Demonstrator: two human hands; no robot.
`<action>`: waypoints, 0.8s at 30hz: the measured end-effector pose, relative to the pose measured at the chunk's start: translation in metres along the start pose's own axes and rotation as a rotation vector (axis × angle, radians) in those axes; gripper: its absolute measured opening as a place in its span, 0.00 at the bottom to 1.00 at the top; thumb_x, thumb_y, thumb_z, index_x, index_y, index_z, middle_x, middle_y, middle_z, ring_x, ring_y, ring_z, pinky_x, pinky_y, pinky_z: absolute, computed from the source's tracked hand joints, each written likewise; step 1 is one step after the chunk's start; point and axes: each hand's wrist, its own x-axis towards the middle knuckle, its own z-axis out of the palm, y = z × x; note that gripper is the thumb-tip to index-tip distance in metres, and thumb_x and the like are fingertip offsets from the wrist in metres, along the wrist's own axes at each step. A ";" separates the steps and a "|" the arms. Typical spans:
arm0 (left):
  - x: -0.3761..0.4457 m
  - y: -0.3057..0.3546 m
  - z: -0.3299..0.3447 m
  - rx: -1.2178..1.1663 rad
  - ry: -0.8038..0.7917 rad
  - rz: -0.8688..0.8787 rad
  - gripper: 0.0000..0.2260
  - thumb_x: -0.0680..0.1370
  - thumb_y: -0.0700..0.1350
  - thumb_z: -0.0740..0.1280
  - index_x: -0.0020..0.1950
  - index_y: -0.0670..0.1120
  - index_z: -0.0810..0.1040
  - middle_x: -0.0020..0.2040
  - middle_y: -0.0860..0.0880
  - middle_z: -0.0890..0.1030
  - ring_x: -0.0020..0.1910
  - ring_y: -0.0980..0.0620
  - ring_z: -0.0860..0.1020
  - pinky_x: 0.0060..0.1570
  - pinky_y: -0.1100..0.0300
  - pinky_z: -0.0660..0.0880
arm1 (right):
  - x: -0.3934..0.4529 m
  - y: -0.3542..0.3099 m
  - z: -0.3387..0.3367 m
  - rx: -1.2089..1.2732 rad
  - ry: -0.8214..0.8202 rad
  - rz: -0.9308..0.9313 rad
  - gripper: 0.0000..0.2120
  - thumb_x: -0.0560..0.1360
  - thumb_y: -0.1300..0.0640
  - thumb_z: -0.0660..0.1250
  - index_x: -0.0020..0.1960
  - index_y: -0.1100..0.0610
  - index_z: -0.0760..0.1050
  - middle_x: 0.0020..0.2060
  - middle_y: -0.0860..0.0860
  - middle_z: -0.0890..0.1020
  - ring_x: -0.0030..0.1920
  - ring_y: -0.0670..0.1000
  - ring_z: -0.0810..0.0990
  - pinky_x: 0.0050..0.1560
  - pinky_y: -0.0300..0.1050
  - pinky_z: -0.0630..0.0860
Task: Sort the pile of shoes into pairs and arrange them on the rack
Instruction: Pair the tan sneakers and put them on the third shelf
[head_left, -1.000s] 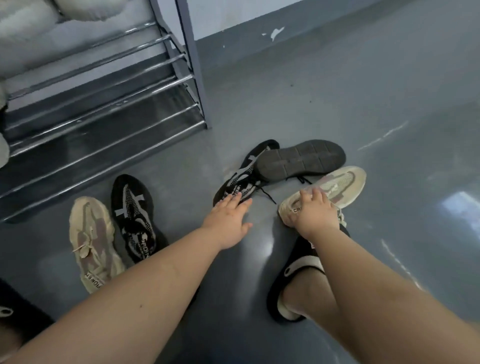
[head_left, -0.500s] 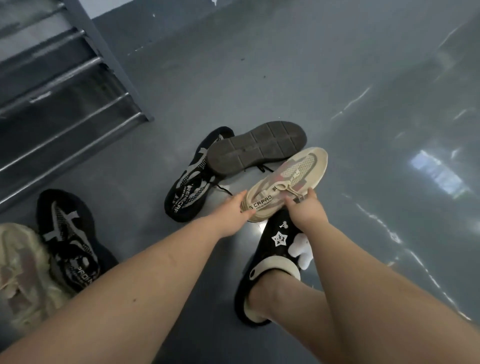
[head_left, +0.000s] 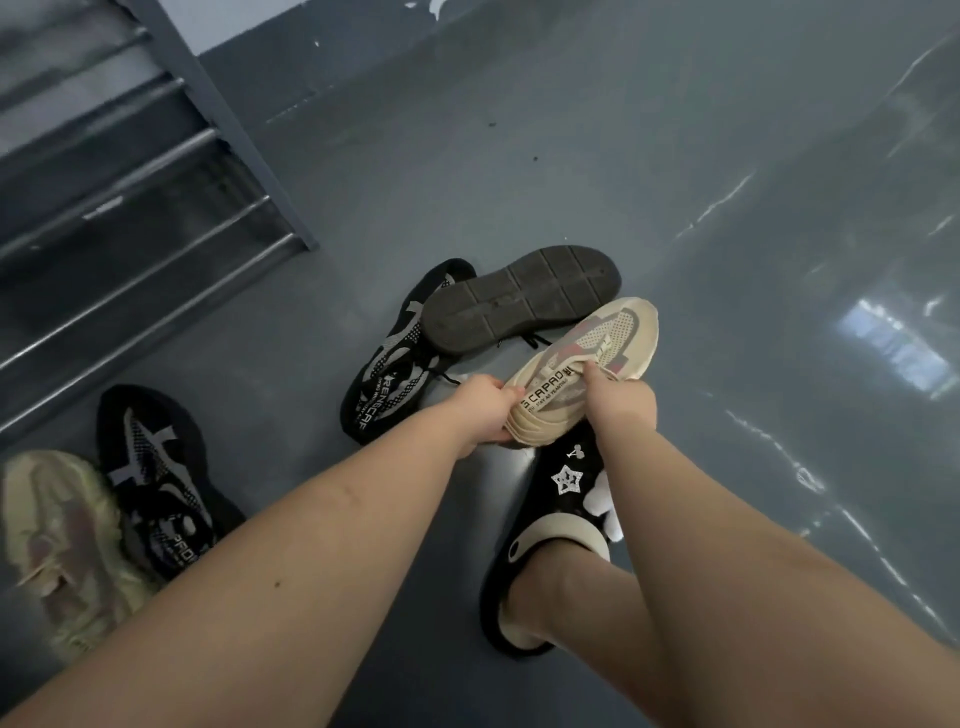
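Head view: both bare forearms reach forward and down, converging on a beige mesh sneaker (head_left: 582, 374) held off the grey floor (head_left: 675, 182). Left hand (head_left: 480, 413) cups the heel end from below and the side, fingers curled under the sole, thumb on top near the printed lettering. Right hand (head_left: 621, 400) clamps the upper from above, fingertips pushed into the collar opening, so most of them are hidden. Sneaker points away and to the right, toe tilted up, its toe just beside an upturned dark shoe (head_left: 519, 299) showing only its sole. That shoe overlaps a black-and-grey knit sneaker (head_left: 395, 364) lying on the floor. Lower left: a second black knit sneaker (head_left: 156, 478) beside a matching beige sneaker (head_left: 62, 540), which is blurred and partly covered by the left forearm. Metal shoe rack (head_left: 156, 218) sits upper left, cut off by the frame edge; only bare lower bars show. Person's foot in a black clog (head_left: 561, 499) with star charm sits under the right wrist.
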 end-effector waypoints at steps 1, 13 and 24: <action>-0.004 0.002 -0.002 -0.006 -0.010 0.005 0.15 0.81 0.41 0.59 0.65 0.34 0.70 0.54 0.39 0.76 0.52 0.44 0.76 0.54 0.49 0.76 | -0.004 -0.002 0.000 -0.017 0.024 0.004 0.27 0.75 0.42 0.63 0.62 0.63 0.72 0.57 0.58 0.79 0.55 0.60 0.79 0.48 0.47 0.73; -0.080 -0.050 -0.077 -0.308 -0.009 0.079 0.14 0.82 0.38 0.55 0.65 0.35 0.71 0.57 0.39 0.78 0.50 0.45 0.78 0.53 0.50 0.75 | -0.105 -0.020 0.051 0.284 -0.057 0.004 0.25 0.76 0.40 0.62 0.54 0.63 0.73 0.52 0.57 0.80 0.55 0.59 0.78 0.58 0.52 0.75; -0.150 -0.129 -0.212 -0.722 0.304 0.124 0.13 0.82 0.37 0.54 0.62 0.35 0.72 0.50 0.41 0.78 0.43 0.46 0.77 0.53 0.48 0.75 | -0.231 -0.026 0.184 0.045 -0.549 -0.239 0.30 0.69 0.44 0.72 0.62 0.63 0.74 0.56 0.58 0.81 0.55 0.59 0.80 0.59 0.56 0.76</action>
